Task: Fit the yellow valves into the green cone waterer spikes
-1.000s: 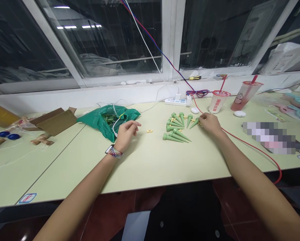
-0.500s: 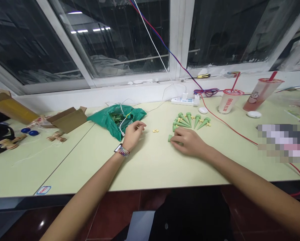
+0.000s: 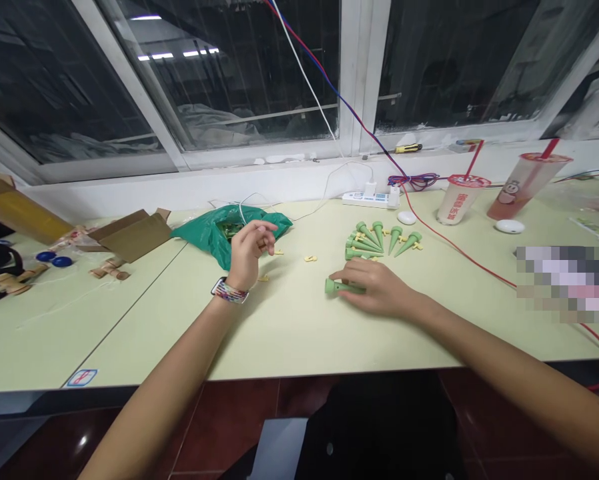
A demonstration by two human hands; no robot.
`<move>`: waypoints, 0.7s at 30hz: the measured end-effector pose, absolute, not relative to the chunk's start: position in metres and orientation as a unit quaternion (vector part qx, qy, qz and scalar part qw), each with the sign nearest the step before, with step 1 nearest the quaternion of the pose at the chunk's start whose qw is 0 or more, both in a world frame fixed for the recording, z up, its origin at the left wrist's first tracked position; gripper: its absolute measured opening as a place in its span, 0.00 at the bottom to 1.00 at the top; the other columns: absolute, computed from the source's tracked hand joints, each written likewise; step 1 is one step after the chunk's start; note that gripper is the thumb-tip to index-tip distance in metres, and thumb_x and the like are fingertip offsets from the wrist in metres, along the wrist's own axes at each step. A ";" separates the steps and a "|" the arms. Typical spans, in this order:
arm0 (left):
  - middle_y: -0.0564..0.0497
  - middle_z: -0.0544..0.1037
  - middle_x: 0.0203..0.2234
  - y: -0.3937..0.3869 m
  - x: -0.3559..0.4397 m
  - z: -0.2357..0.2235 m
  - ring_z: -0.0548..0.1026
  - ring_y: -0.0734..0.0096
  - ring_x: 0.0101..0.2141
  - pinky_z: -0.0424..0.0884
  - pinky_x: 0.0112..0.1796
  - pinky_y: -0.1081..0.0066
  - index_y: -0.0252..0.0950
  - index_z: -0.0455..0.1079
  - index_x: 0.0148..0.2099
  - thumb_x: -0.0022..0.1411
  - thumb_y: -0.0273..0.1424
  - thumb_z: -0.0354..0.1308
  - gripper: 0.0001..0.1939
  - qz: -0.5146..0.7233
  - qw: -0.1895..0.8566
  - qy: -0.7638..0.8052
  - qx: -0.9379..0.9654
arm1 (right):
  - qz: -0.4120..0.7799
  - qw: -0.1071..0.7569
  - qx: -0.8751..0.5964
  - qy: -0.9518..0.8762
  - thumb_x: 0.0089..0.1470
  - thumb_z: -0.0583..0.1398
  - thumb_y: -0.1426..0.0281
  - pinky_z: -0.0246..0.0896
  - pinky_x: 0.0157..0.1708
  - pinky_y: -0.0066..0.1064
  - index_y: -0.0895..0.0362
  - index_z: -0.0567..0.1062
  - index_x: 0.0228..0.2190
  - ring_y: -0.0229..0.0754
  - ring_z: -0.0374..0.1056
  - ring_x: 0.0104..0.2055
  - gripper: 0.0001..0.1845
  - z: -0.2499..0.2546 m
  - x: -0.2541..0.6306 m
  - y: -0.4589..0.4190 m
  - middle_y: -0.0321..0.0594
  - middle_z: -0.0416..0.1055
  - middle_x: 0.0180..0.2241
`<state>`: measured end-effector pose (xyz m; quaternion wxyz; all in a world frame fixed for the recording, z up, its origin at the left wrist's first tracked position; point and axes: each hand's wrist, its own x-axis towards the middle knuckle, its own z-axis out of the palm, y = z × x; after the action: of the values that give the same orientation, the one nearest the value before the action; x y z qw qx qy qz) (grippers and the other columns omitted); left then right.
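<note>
My right hand is closed around a green plant watering spike lying sideways low over the table; its wide end sticks out to the left and its tip is hidden by my fingers. Behind that hand, several similar spikes with small yellow valves lie fanned out. My left hand is raised in front of a green plastic bag, fingers loosely bent and apart, nothing visible in them. A small yellow valve lies between my hands. Another yellow piece lies beside my left wrist.
A power strip stands against the wall. To the right are two drink cups, one shorter and one taller, and a red cable. Leftward lie an open cardboard box, wooden pieces and blue balls.
My right hand has drawn the spike nearer and slightly left, away from the fanned group. My left hand has moved left and lifted, uncovering yellow pieces on the table.
</note>
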<state>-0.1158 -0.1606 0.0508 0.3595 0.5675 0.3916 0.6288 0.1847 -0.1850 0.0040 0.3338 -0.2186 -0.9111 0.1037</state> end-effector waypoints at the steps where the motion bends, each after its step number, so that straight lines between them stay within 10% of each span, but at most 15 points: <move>1: 0.51 0.73 0.25 -0.163 -0.114 0.051 0.70 0.75 0.22 0.68 0.25 0.73 0.33 0.77 0.39 0.63 0.39 0.61 0.13 0.613 0.364 0.388 0.584 | 0.147 0.364 -0.232 -0.890 0.65 0.61 0.67 0.66 0.37 0.38 0.52 0.77 0.51 0.45 0.70 0.38 0.13 0.005 0.181 -0.185 0.42 0.76 0.37; 15: 0.45 0.82 0.42 -0.154 -0.075 0.045 0.80 0.67 0.38 0.79 0.41 0.67 0.36 0.79 0.53 0.59 0.40 0.72 0.22 0.417 0.466 0.361 0.692 | 0.494 0.544 -0.328 -0.594 0.43 0.75 0.52 0.62 0.23 0.29 0.53 0.68 0.29 0.36 0.67 0.22 0.27 0.015 0.126 -0.166 0.29 0.67 0.24; 21: 0.44 0.82 0.42 -0.130 -0.093 0.052 0.81 0.64 0.39 0.79 0.42 0.65 0.33 0.79 0.43 0.56 0.38 0.72 0.17 0.514 0.581 0.322 0.542 | 0.572 0.514 -0.316 -0.555 0.57 0.65 0.53 0.73 0.31 0.34 0.56 0.74 0.32 0.40 0.73 0.28 0.18 0.015 0.108 -0.151 0.36 0.75 0.28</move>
<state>-0.0934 -0.1300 0.0515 0.5814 0.5423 0.3219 0.5142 0.1083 -0.1505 0.0148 0.5143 -0.3156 -0.5554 0.5722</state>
